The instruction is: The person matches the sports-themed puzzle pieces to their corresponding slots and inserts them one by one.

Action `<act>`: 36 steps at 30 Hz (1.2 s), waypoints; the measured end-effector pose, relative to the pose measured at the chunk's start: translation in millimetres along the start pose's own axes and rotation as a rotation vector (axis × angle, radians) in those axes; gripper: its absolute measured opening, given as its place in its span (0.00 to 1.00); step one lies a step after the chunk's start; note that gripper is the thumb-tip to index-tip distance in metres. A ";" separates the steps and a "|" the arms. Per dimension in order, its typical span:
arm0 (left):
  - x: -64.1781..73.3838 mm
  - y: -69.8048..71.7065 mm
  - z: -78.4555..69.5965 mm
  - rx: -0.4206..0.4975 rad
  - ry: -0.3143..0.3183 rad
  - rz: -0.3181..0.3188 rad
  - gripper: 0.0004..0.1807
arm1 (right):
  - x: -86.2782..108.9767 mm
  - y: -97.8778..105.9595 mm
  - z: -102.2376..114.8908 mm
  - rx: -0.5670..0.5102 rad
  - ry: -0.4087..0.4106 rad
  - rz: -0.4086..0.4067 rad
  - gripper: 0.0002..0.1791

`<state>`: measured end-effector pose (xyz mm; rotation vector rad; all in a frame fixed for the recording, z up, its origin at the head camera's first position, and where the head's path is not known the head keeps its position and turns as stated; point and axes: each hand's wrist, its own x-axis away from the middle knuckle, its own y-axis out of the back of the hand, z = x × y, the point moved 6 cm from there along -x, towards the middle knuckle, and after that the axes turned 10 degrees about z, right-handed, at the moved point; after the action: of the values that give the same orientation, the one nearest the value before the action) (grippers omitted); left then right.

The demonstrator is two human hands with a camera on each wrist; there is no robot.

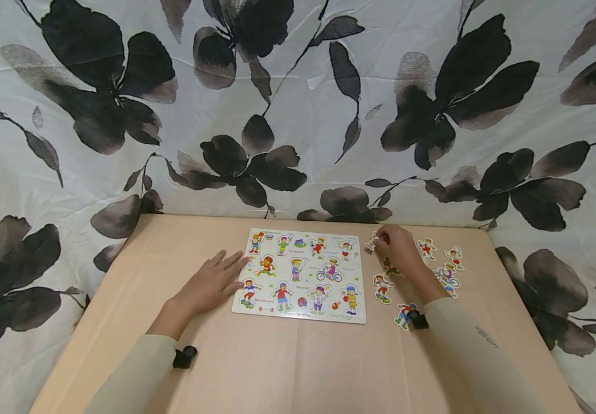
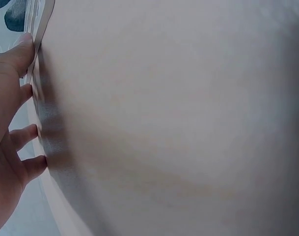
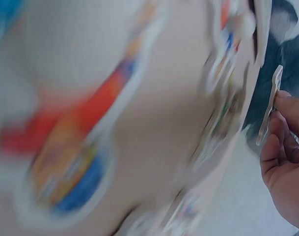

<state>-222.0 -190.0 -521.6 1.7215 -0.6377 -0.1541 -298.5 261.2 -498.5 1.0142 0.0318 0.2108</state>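
Note:
A white puzzle board [image 1: 305, 283] printed with children playing sports lies flat on the table. My left hand [image 1: 208, 287] rests at its left edge with fingers spread; in the left wrist view the thumb touches the edge of the board [image 2: 40, 24] and other fingertips meet the table. Beyond the board's upper right corner, my right hand [image 1: 401, 248] pinches a small puzzle piece [image 1: 370, 241] between thumb and fingers. The right wrist view shows this puzzle piece [image 3: 271, 105] edge-on, lifted off the table, its picture mostly hidden.
Loose figure-shaped pieces lie right of the board: a skater-like piece [image 1: 382, 288], one partly under the right hand [image 1: 389, 268], a cyclist piece [image 1: 448, 279] and several others. A floral cloth [image 1: 329, 115] hangs behind the peach table [image 1: 298, 368].

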 end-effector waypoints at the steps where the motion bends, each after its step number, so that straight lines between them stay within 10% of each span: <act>1: 0.1 0.2 0.0 0.000 0.001 0.000 0.37 | -1.9 -2.2 6.4 -0.003 0.005 0.008 0.08; 36: 1.6 -0.5 3.2 0.012 -0.039 -0.013 0.37 | -64.6 -111.3 170.9 -0.026 0.199 0.227 0.04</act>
<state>-221.8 -193.5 -522.5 1.7381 -0.6575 -0.1936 -322.6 48.8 -506.6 0.9677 0.0948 0.5180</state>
